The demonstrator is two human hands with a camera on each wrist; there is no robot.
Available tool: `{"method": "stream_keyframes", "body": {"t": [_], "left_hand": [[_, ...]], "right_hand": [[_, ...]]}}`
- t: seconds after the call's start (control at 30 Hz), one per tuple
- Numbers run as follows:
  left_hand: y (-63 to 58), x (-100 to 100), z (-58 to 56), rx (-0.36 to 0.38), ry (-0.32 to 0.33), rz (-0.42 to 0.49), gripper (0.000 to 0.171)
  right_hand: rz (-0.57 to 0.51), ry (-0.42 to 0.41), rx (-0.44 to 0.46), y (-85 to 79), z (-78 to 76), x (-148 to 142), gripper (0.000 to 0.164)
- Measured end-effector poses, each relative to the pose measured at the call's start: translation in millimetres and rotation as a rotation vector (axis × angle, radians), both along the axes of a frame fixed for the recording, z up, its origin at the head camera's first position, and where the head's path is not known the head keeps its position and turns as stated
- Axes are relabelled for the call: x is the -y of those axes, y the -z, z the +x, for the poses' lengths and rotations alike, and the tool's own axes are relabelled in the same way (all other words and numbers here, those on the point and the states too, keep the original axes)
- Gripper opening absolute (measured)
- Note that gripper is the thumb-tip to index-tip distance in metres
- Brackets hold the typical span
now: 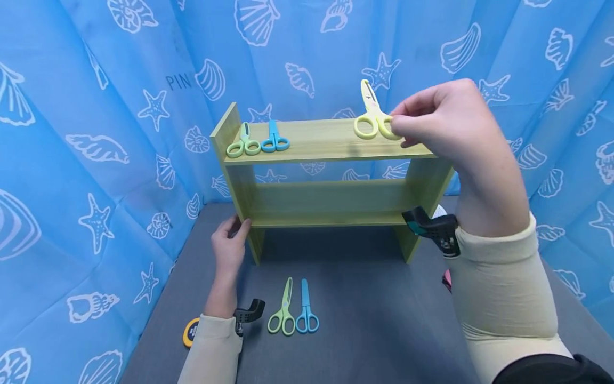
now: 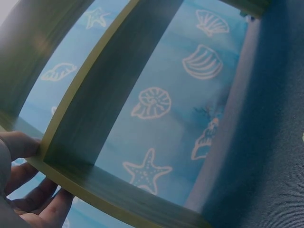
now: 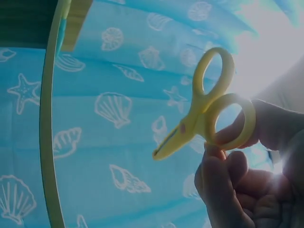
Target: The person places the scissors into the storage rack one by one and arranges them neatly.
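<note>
My right hand (image 1: 455, 117) pinches a pair of yellow scissors (image 1: 376, 111) by one handle loop, blades pointing up, in front of the upper board of a wooden shelf (image 1: 331, 218). In the right wrist view the yellow scissors (image 3: 194, 116) hang apart from the shelf's edge. My left hand (image 1: 229, 248) grips the shelf's left side panel at the lower board, thumb (image 2: 21, 145) on one face and fingers on the other. Green scissors (image 1: 245, 140) and blue scissors (image 1: 274, 140) lie side by side at the upper board's left end.
On the grey table (image 1: 364, 320) before the shelf lie another pair of green scissors (image 1: 285, 304) and blue scissors (image 1: 305, 306). A yellow-rimmed round tape measure (image 1: 190, 332) is beside the left forearm. A pink item (image 1: 447, 278) shows partly behind the right sleeve. A blue curtain (image 1: 120, 160) surrounds the table.
</note>
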State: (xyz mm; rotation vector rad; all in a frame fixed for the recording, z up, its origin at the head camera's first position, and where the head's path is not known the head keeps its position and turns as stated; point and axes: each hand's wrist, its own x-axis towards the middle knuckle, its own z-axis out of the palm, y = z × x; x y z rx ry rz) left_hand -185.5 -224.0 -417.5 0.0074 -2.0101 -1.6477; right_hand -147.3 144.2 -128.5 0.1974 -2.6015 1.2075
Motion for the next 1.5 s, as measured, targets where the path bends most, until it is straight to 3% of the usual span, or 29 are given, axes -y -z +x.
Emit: {"method": "stream_keyframes", "body": {"t": [0.23,0.4,0.6,0.8,1.03,1.3,1.5], "left_hand": [[1.2,0,-0.4,-0.004,0.007,0.012,0.035],[1.9,0,-1.0,-0.007,0.02,0.02,0.036],[1.1,-2,-0.7,-0.009,0.011,0.005,0.036],[-1.3,-4,1.7,-0.007,0.033,-0.002,0.035],[-28.9,-16,22.4,0.014,0.049,-0.001,0.032],[-31.6,-13,21.5,-0.008,0.043,0.016,0.031],[-32.4,-12,21.5,-0.016,0.027,0.014,0.03]], "right_hand": [[0.068,-0.079,-0.006,-15.3,-36.3,37,0.024],[0.129,-0.132,0.044,-15.1,-60.9,61,0.022],[0.175,-0.147,0.123,2.2,-85.3,81,0.014],[0.197,-0.133,0.146,29.9,-94.5,87,0.016],[0.206,-0.13,0.109,36.6,-84.2,83,0.024],[0.138,-0.127,-0.04,31.3,-49.5,60,0.032],[0.07,-0.087,-0.138,37.9,-17.4,43,0.03]]}}
